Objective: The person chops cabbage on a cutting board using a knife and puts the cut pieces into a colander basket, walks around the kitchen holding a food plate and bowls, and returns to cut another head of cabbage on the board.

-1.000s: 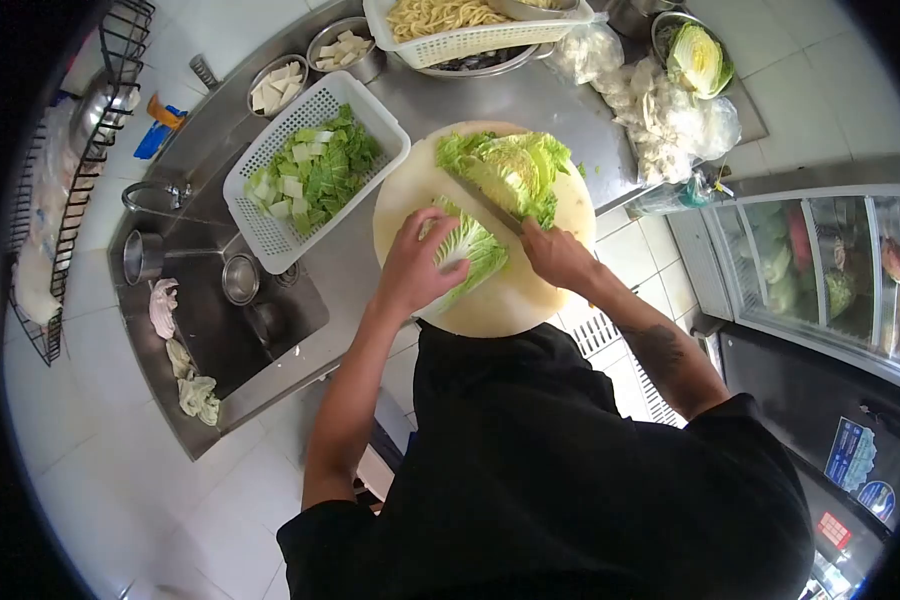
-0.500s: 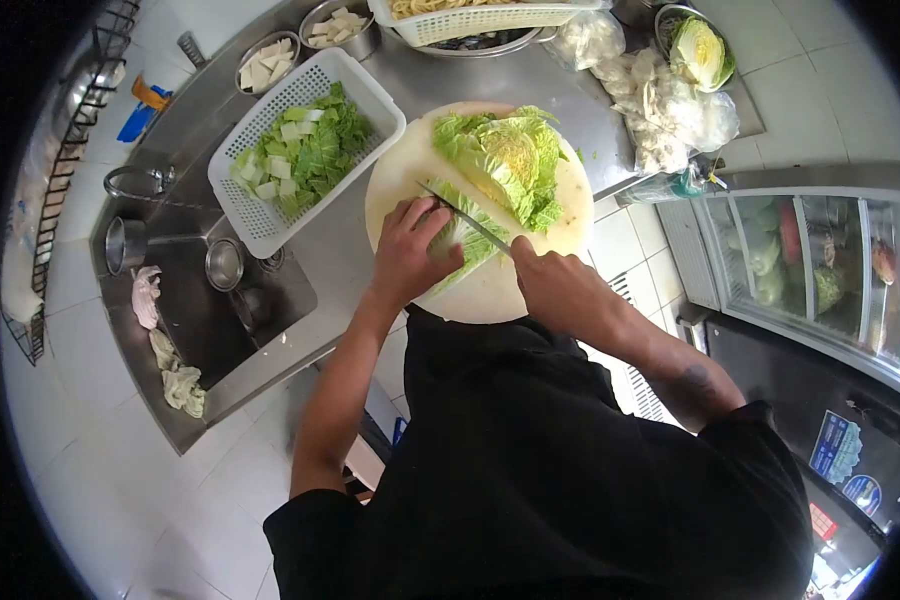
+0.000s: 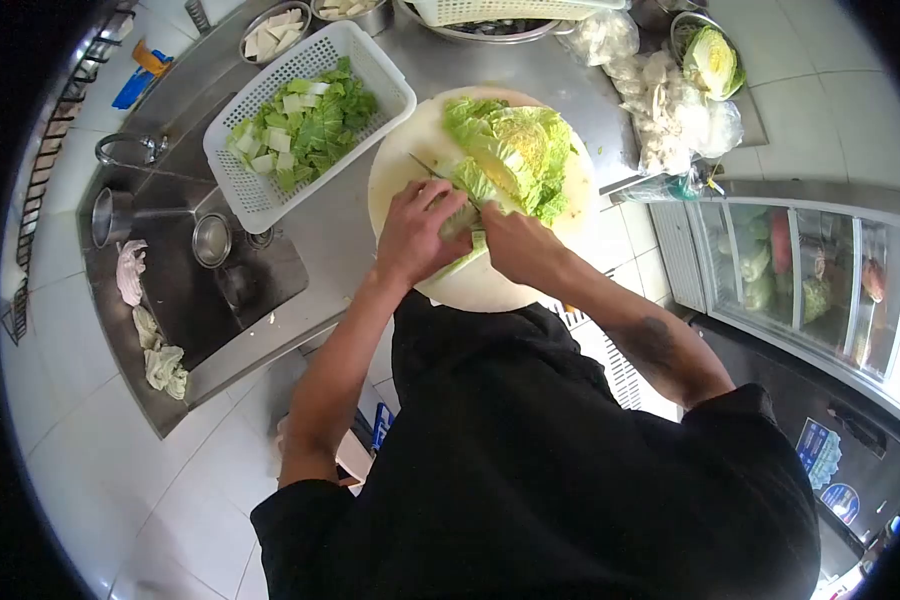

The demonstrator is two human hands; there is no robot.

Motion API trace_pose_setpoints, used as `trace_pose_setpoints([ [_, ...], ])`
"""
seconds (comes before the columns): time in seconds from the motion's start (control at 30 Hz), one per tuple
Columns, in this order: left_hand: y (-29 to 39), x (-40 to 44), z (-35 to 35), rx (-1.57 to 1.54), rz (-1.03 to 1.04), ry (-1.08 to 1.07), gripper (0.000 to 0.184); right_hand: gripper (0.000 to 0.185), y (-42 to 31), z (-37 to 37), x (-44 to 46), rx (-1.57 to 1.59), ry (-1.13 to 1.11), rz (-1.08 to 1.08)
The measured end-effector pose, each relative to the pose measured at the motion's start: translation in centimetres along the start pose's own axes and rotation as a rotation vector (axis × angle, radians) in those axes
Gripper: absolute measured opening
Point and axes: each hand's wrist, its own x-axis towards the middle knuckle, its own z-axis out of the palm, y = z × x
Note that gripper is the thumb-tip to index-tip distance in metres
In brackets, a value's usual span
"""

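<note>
On a round pale cutting board, my left hand presses down with bent fingers on a strip of napa cabbage. My right hand grips a knife by its handle, which the fingers hide. Its thin blade slants toward the upper left past my left fingertips, against the cabbage. Cut leaf lies on the far side of the blade. Just beyond, a larger piece of napa cabbage rests on the board, its layered yellow inside showing.
Left of the board stands a white perforated basket of chopped cabbage. A sink with small metal pots lies farther left. Bowls of white pieces, plastic bags and another cabbage line the back. A glass-door fridge is at right.
My right hand has moved left and nearer to my left hand, pushing the knife forward along the cabbage. The leaf beside the blade has shifted. The whole view has tilted slightly.
</note>
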Motion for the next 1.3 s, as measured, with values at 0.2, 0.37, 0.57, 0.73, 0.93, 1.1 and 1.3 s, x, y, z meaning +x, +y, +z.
trace_pose_setpoints([
  [0.2, 0.5, 0.2, -0.3, 0.011, -0.003, 0.02, 0.041, 0.015, 2.3, 3.3, -1.9, -0.01, -0.052, 0.067],
  [0.37, 0.2, 0.4, 0.1, 0.027, 0.044, 0.072, 0.042, 0.017, 5.3, 4.9, 0.3, 0.098, -0.009, 0.016],
  [0.57, 0.1, -1.1, -1.5, -0.057, -0.007, 0.056, 0.042, 0.021, 6.6, 2.7, 0.0, 0.093, 0.141, 0.009],
  [0.73, -1.0, -2.0, -1.1, 0.011, 0.077, 0.097, 0.04, 0.015, -0.1, -2.8, -4.9, 0.053, 0.114, 0.018],
  [0.93, -0.9, -1.8, -1.0, 0.014, 0.067, 0.108, 0.037, 0.01, -2.7, -2.8, -7.0, -0.012, -0.016, 0.021],
  [1.1, -1.5, -1.9, -0.6, -0.009, 0.059, 0.109, 0.038, 0.009, -4.4, -3.7, -7.2, -0.043, -0.096, 0.091],
  [1.3, -1.7, -2.0, -0.2, 0.012, 0.064, 0.087, 0.037, 0.011, -3.6, -1.1, -3.4, -0.005, -0.108, 0.084],
])
